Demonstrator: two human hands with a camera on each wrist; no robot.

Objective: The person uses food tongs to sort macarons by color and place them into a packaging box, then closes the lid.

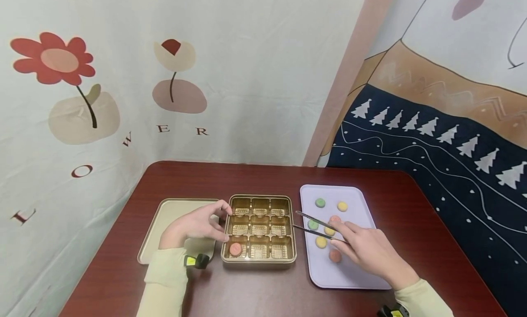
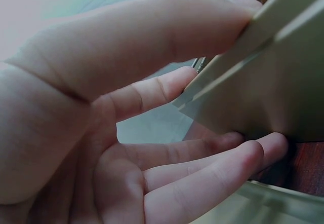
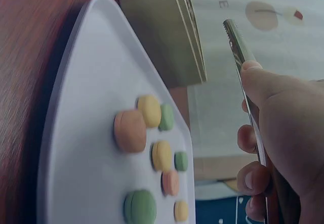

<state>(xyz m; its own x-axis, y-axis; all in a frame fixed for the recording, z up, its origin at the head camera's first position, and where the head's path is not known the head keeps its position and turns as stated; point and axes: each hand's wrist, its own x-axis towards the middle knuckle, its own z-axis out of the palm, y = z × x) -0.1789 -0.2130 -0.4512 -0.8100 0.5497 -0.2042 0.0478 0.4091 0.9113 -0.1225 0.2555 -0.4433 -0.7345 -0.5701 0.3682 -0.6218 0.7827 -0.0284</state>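
One pink macaron [image 1: 235, 249] sits in the gold box so far, bottom-left cell; the other eleven cells show only their ribbed gold liners.

Left to right:
- Flat beige metal lid [image 1: 173, 215] lies on the dark red wooden table [image 1: 255, 175], touching the box's left side. Likely parked there to keep the box open.
- Left hand [image 1: 196, 225] rests over the lid's right part. Fingers curl against the left wall of the gold twelve-cell box [image 1: 259, 228]; the left wrist view shows thumb on top and fingertips [image 2: 263, 150] at the base, so it's gripping the edge. Judged reason: brace it so it doesn't slide.
- Metal tweezers [image 1: 317, 226] cross the gap between box and tray, tips spread apart and pointing at the box's right wall. Nothing between the tips.
- Lavender rectangular tray [image 1: 350, 276] sits just right of the box, close enough for short transfers. On it are loose macarons in green [image 1: 319, 202], yellow [image 1: 342, 206] and pink [image 1: 335, 255]; the right wrist view shows eight or so.
- Right hand [image 1: 368, 250] hovers over the tray's middle, thumb and fingers pinching the tweezers near the rear, as the wrist view confirms. The grip looks light, since the tips stand open.
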